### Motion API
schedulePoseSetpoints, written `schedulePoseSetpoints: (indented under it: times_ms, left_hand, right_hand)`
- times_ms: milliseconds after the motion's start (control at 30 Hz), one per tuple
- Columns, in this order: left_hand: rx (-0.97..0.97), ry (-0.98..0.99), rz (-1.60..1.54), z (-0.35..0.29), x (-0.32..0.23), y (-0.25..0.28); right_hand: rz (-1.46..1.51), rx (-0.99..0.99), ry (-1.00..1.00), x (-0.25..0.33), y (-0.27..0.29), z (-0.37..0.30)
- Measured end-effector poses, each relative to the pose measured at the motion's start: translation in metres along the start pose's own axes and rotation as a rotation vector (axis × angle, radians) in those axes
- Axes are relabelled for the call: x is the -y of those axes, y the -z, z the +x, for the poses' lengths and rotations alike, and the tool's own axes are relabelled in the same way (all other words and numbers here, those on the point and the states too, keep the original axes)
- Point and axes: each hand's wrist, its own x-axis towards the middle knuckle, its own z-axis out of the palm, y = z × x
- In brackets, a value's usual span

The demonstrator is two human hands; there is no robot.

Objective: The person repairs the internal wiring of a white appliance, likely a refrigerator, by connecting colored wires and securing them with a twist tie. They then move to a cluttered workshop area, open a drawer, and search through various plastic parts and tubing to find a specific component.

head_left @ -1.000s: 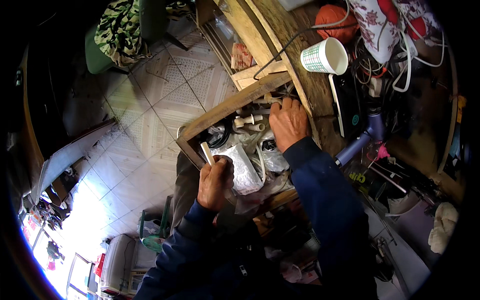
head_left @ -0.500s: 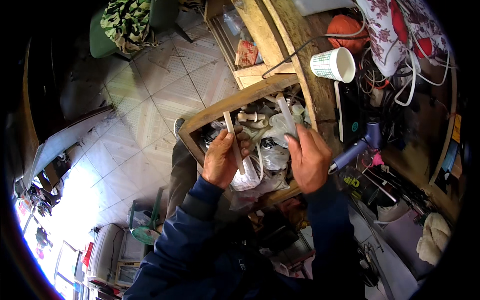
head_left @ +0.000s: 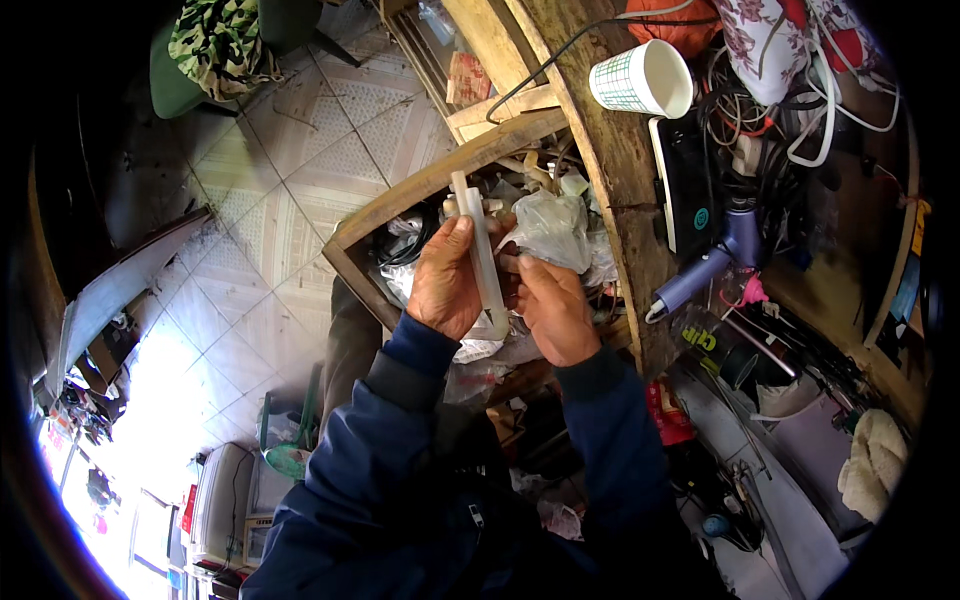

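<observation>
both hands now raised together above the open wooden drawer, left hand fingers closed around one pale tube, no longer low, right hand fingers pinching one crumpled clear plastic bag, one paper cup on the surface

The lower end of the pale tube is covered where the left hand and right hand meet, so its tip cannot be made out. Most of the open wooden drawer lies behind both hands and crumpled plastic bags, its contents too jumbled to tell. The bench runs off into the dark rim.
</observation>
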Motion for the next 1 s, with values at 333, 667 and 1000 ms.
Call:
schedulePoseSetpoints:
  times_ms: [333, 667, 1000]
  left_hand:
    - [-0.068, -0.068, 0.076, 0.003, 0.005, -0.006]
    - [-0.527, -0.260, 1.043, -0.094, -0.025, 0.043]
    - [-0.651, -0.655, 1.373, -0.079, -0.057, 0.101]
  right_hand:
    - [-0.273, 0.010, 0.068, -0.031, 0.028, -0.032]
    - [-0.555, -0.529, 0.122, -0.075, 0.123, -0.078]
    - [-1.191, -0.746, 0.603, -0.061, 0.045, -0.026]
